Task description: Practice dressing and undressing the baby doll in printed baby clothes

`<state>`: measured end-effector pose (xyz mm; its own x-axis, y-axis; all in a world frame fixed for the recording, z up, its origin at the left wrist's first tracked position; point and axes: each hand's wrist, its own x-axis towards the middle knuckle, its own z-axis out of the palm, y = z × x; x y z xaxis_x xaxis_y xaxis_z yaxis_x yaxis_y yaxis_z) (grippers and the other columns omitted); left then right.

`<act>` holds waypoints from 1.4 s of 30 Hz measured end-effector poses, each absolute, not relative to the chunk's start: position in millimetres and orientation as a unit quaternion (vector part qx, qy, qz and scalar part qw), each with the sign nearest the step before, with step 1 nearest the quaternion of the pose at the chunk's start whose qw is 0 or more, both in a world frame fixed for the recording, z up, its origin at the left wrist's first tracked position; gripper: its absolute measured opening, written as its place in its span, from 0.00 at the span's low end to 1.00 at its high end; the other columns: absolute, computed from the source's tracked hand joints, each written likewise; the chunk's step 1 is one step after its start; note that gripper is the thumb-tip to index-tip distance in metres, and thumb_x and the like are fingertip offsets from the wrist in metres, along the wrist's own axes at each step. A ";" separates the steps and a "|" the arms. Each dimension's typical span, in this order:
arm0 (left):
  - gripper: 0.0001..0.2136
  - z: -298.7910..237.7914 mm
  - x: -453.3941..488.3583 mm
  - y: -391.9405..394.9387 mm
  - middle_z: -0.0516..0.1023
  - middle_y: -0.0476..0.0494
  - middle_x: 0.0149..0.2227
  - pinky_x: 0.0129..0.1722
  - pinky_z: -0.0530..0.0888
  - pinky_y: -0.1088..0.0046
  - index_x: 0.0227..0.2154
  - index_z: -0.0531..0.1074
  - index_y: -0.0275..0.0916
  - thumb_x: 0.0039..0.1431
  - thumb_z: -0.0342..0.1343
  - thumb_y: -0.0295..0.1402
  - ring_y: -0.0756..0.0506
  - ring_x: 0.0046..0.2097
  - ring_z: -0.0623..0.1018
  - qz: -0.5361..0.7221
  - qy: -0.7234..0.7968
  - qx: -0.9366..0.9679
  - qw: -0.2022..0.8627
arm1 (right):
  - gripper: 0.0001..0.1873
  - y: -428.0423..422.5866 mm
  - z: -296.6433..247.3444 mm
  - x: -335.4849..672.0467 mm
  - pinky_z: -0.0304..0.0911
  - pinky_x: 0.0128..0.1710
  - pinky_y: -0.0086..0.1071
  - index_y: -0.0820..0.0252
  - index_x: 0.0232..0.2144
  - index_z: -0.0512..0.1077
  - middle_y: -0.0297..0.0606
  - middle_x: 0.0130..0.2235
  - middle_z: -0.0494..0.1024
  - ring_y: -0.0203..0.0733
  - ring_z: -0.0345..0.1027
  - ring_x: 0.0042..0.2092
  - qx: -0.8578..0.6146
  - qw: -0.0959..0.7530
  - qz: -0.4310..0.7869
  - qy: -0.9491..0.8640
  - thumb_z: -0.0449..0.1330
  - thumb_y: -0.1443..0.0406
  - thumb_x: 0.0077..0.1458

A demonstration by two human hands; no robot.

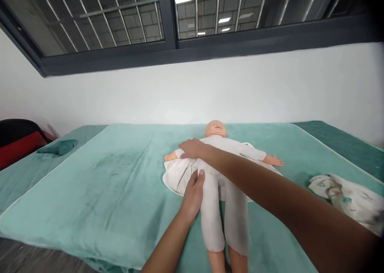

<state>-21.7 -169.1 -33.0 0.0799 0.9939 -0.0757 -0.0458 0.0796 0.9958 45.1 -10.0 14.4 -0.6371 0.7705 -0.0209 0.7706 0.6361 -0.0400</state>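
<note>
Lying face up across the middle of the teal blanket (114,177): a baby doll (232,146) in a white sleepsuit (210,217), with arms out to the sides and bare feet toward the camera. Pressing flat on the loose cloth at its hip with the left hand (193,193), with the grip apart, fingers laid out straight and clamped on nothing. Reaching across the chest with the right hand (192,148) to the shoulder on the left of the view, with the grip likewise apart, palm down, merely draped over the sleeve.

Probably light and hollow, with a stiff moulded head and limbs; unlikely to break, likely to flop at the joints. Soft, thin and baggy in the sleepsuit, so prone to bunch and slip over the smooth body rather than carry it. Best taken under the trunk or around a limb, not by the cloth alone.

Underneath, plush and yielding, with enough friction to stop sliding. To the right, well apart, a crumpled patterned cloth (342,197). To the left, a small folded dark-green cloth (58,147) and, past the edge, something red and black (18,141). Behind, a plain white wall (240,89) under a dark-framed barred window (168,17). At lower left, a strip of grey floor (30,259).
</note>
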 end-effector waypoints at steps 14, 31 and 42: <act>0.07 -58.8 -59.7 -63.4 0.76 0.39 0.37 0.43 0.67 0.63 0.33 0.71 0.39 0.58 0.53 0.37 0.39 0.43 0.73 0.417 0.648 0.630 0.098 | 0.21 -16.2 25.3 125.1 0.54 0.34 0.35 0.54 0.42 0.69 0.41 0.41 0.75 0.47 0.67 0.39 0.460 -0.066 -0.014 0.885 0.47 0.47 0.62; 0.12 -62.9 -67.3 -74.8 0.75 0.47 0.37 0.40 0.68 0.70 0.37 0.68 0.41 0.65 0.44 0.41 0.46 0.39 0.73 0.543 0.624 0.547 0.129 | 0.29 -24.4 17.0 113.9 0.56 0.37 0.37 0.55 0.37 0.73 0.43 0.37 0.76 0.48 0.68 0.38 0.474 -0.047 0.007 0.879 0.46 0.41 0.58; 0.08 -61.7 -63.5 -81.3 0.71 0.42 0.40 0.45 0.68 0.68 0.37 0.64 0.40 0.67 0.42 0.36 0.45 0.43 0.71 0.562 0.583 0.586 0.018 | 0.31 -23.6 11.5 112.1 0.55 0.39 0.39 0.55 0.40 0.72 0.45 0.39 0.76 0.50 0.68 0.41 0.471 -0.059 0.027 0.880 0.42 0.41 0.60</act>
<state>-63.5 -81.3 -61.7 -0.3126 0.7038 0.6379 0.6633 -0.3190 0.6769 112.1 -23.6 11.5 -0.5491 0.8258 0.1286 0.8321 0.5546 -0.0082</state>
